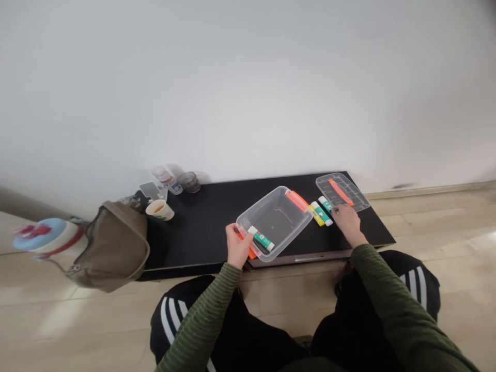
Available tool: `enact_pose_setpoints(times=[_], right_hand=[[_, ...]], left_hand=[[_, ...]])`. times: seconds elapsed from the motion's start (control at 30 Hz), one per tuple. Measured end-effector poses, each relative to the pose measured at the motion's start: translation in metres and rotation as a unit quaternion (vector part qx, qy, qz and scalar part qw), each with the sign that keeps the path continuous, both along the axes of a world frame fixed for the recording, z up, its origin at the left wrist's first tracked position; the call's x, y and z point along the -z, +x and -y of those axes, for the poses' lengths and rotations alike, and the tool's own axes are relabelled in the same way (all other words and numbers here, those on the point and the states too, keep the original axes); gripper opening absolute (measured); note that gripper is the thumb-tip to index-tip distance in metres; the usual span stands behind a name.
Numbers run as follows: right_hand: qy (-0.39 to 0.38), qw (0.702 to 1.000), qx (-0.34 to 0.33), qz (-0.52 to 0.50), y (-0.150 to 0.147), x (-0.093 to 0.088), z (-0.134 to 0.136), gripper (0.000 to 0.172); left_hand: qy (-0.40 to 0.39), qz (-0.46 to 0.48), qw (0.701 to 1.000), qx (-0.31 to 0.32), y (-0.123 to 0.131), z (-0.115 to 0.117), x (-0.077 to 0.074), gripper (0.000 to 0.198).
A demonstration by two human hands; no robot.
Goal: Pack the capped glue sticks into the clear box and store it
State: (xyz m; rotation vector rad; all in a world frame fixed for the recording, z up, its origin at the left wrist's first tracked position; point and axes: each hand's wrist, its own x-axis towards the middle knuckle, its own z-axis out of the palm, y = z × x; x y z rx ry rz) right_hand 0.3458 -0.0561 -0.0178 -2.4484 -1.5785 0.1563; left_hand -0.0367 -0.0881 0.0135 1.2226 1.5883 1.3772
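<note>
A clear plastic box (pixel 304 227) with orange latches sits without its lid on the black table. My left hand (pixel 237 246) is closed on its left end, at the orange latch, thumb over the rim. Inside the box, near that end, lie a green-and-white glue stick (pixel 261 238) and a dark stick beside it. Right of the box lie a yellow piece (pixel 316 215), a second glue stick (pixel 322 214) and a black stick. My right hand (pixel 347 223) has its fingertips pinched at the near end of a third glue stick (pixel 326 203); the fingers partly hide the grip.
The clear lid (pixel 356 199) with an orange handle lies at the table's right end. Leftward stand a paper cup (pixel 160 210), a dark glass jar (pixel 189 182), a white bottle (pixel 167 179) and a brown bag (pixel 112 245) with a blue-topped bottle (pixel 54 237). A wall rises behind.
</note>
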Motion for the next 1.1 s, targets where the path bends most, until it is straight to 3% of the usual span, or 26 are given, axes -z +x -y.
enact_pose_setpoints(times=[0.23, 0.4, 0.47, 0.57, 0.67, 0.73, 0.83, 0.93, 1.1], right_hand=[[-0.065, 0.998, -0.017, 0.015, -0.005, 0.003, -0.009, 0.036], [-0.053, 0.998, -0.016, 0.012, -0.007, -0.004, -0.009, 0.035], [-0.002, 1.000, -0.004, -0.023, -0.011, -0.013, -0.003, 0.036], [0.146, 0.982, 0.000, -0.120, -0.026, -0.040, 0.014, 0.039], [0.247, 0.945, -0.082, -0.199, -0.054, -0.077, 0.033, 0.045], [0.209, 0.933, -0.183, -0.227, -0.078, -0.099, 0.042, 0.042], [0.054, 0.938, -0.294, -0.174, -0.118, -0.113, 0.043, 0.028], [-0.066, 0.937, -0.335, -0.073, -0.156, -0.103, 0.032, 0.024], [-0.179, 0.927, -0.330, 0.021, -0.203, -0.081, 0.017, 0.034]], left_hand=[[-0.005, 0.007, 1.000, 0.015, 0.002, 0.000, -0.003, 0.036], [0.015, -0.006, 1.000, 0.011, 0.004, 0.001, -0.003, 0.036], [0.021, -0.009, 1.000, 0.007, 0.005, 0.002, -0.002, 0.036], [0.028, -0.012, 1.000, 0.006, 0.006, 0.003, -0.001, 0.037], [0.029, -0.015, 0.999, 0.010, 0.006, 0.005, -0.001, 0.038], [0.030, -0.010, 0.999, 0.013, 0.007, 0.007, -0.002, 0.039], [0.036, -0.003, 0.999, 0.017, 0.009, 0.010, -0.004, 0.039], [0.040, -0.009, 0.999, 0.018, 0.011, 0.013, -0.005, 0.039], [0.053, -0.026, 0.998, 0.023, 0.012, 0.016, -0.003, 0.039]])
